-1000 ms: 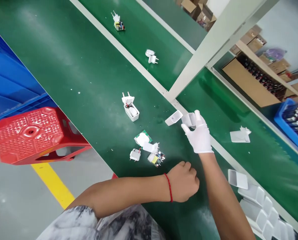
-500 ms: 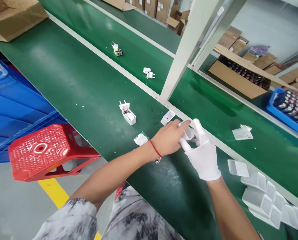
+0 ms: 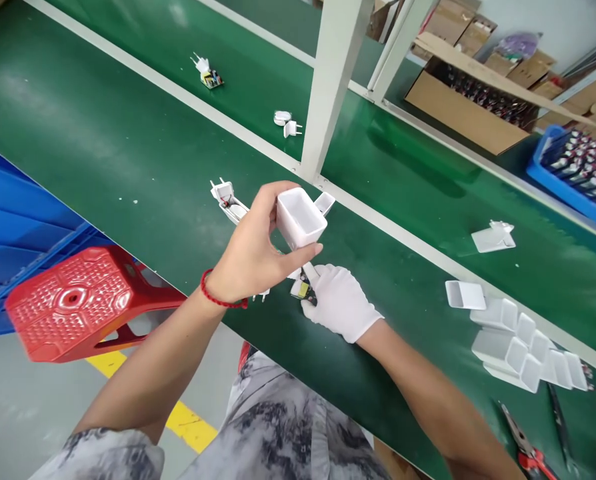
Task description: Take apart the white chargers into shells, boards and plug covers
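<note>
My bare left hand (image 3: pixel 252 252), with a red cord at the wrist, is raised above the green table (image 3: pixel 103 133) and pinches an open white plastic charger shell (image 3: pixel 299 217) between thumb and fingers. Just below it my white-gloved right hand (image 3: pixel 339 300) rests on the table with its fingers closed around a small circuit board (image 3: pixel 302 289) with a yellow part. Behind the left hand lies another white charger with plug pins (image 3: pixel 227 198) and a small empty shell (image 3: pixel 325 202).
Several empty white shells (image 3: pixel 518 337) are stacked at the right. A white part (image 3: pixel 494 237) lies across the rail. Plug parts (image 3: pixel 285 124) and a board (image 3: pixel 207 73) lie farther back. A red stool (image 3: pixel 73 300), blue crates (image 3: pixel 23 233), red-handled pliers (image 3: pixel 525 448) and a white post (image 3: pixel 328 80) surround the spot.
My left hand took the white shell from my gloved right hand and lifted it. My right hand dropped down to the circuit board near the table's front edge.
</note>
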Demonstrator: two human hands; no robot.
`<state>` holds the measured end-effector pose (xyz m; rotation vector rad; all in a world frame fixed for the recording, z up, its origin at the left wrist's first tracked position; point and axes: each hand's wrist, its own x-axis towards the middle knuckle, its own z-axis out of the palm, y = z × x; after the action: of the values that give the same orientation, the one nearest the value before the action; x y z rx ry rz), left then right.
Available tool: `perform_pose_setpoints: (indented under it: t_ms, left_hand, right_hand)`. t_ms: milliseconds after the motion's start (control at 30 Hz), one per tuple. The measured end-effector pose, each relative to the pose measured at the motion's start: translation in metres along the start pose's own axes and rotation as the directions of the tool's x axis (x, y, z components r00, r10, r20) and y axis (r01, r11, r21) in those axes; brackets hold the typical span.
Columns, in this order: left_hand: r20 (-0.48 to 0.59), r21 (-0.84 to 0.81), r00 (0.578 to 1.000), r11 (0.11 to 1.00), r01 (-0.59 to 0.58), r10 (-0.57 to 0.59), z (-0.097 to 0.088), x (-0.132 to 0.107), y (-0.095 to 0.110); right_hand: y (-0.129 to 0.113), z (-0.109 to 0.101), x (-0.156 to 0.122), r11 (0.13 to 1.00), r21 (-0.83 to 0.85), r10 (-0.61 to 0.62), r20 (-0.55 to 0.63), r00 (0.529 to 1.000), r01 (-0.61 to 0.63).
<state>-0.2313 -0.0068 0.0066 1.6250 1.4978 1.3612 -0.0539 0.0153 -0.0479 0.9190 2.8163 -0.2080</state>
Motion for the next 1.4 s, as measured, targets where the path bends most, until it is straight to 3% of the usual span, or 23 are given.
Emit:
perform_pose_setpoints:
  t_ms: [133, 267, 333, 400, 433, 500, 567, 600, 633, 700, 800, 933, 1133, 1267, 1400]
  left_hand:
    - [0.029, -0.074, 0.999, 0.997, 0.021, -0.019, 0.003, -0.005, 0.014]
    - [0.17, -0.149, 0.985, 0.989, 0.027, -0.001, 0.003, -0.011, 0.027]
    - [0.255, -0.21, 0.966, 0.977, 0.028, 0.028, 0.006, -0.017, 0.03]
    - [0.347, -0.24, 0.937, 0.97, 0.037, 0.05, 0.016, -0.022, 0.027]
    - [0.391, -0.234, 0.919, 0.971, 0.052, 0.045, 0.024, -0.024, 0.023]
    - [0.454, -0.175, 0.891, 0.98, 0.091, -0.002, 0.046, -0.027, 0.009]
    - [0.481, -0.087, 0.875, 0.989, 0.117, -0.061, 0.074, -0.027, -0.009]
    - [0.483, -0.046, 0.873, 0.993, 0.11, -0.074, 0.088, -0.027, -0.018]
    - [0.493, -0.012, 0.867, 0.995, 0.095, -0.077, 0.102, -0.027, -0.026]
    - [0.522, 0.031, 0.851, 0.998, 0.055, -0.063, 0.125, -0.027, -0.037]
    - [0.57, 0.04, 0.822, 0.999, -0.007, -0.017, 0.143, -0.028, -0.045]
    - [0.584, -0.007, 0.81, 0.998, -0.062, 0.055, 0.144, -0.028, -0.048]
    - [0.59, -0.045, 0.803, 0.996, -0.072, 0.085, 0.143, -0.026, -0.052]
    - [0.601, -0.068, 0.794, 0.996, -0.058, 0.088, 0.143, -0.024, -0.052]
    - [0.604, -0.084, 0.791, 0.995, -0.062, 0.1, 0.144, -0.024, -0.054]
  right_hand:
    - [0.002, -0.004, 0.003, 0.994, 0.102, 0.038, 0.024, 0.999, -0.04]
    - [0.009, -0.002, 0.011, 0.97, 0.215, 0.104, 0.049, 0.993, -0.112]
    - [0.025, -0.001, 0.003, 0.951, 0.275, 0.136, 0.045, 0.99, -0.143]
    - [0.051, 0.001, -0.018, 0.857, 0.474, 0.204, 0.049, 0.978, -0.202]
    - [0.066, 0.004, -0.032, 0.738, 0.631, 0.269, 0.051, 0.962, -0.24]
    - [0.093, 0.012, -0.063, 0.329, 0.916, 0.411, 0.081, 0.908, -0.231]
    - [0.111, 0.021, -0.092, -0.051, 0.998, 0.544, 0.058, 0.837, -0.036]
    - [0.115, 0.026, -0.104, -0.154, 0.985, 0.603, 0.031, 0.797, 0.077]
    - [0.116, 0.03, -0.114, -0.194, 0.967, 0.65, -0.001, 0.76, 0.167]
    - [0.113, 0.036, -0.125, -0.167, 0.957, 0.696, -0.057, 0.715, 0.238]
    - [0.102, 0.04, -0.128, -0.058, 0.98, 0.694, -0.098, 0.713, 0.191]
    - [0.092, 0.04, -0.119, 0.062, 0.995, 0.664, -0.097, 0.741, 0.074]
    - [0.085, 0.032, -0.105, 0.173, 0.972, 0.624, -0.232, 0.746, 0.158]
    - [0.084, 0.031, -0.104, 0.266, 0.958, 0.589, -0.249, 0.769, 0.106]
    - [0.08, 0.033, -0.11, 0.224, 0.973, 0.605, -0.183, 0.775, 0.054]
